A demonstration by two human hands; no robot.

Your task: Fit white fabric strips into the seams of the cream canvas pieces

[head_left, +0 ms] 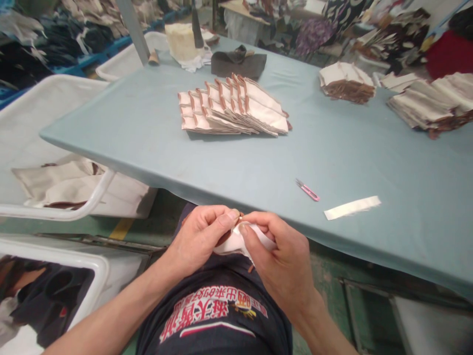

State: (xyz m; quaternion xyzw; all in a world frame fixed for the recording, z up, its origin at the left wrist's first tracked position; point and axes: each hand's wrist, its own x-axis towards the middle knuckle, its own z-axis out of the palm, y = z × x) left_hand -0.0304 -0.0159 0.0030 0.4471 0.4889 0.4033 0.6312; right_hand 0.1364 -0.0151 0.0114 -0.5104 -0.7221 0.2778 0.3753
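Between my two hands is a small white fabric piece (232,242) with a brown edge, held just in front of the table's near edge. My left hand (201,234) pinches its brown edge between thumb and fingers. Close against it, my right hand (279,246) is closed on the white part, thumb on top. The fingertips of both hands almost meet. Pink-handled thread snips (307,190) lie on the table beyond my right hand, beside a cream fabric strip (353,207).
On the blue-green table (148,148) lies a fanned stack of white pieces with brown edges (232,106). More fabric stacks (347,81) sit at the right. A dark folded piece (238,63) lies at the back. White bins (55,212) with fabric stand at the left.
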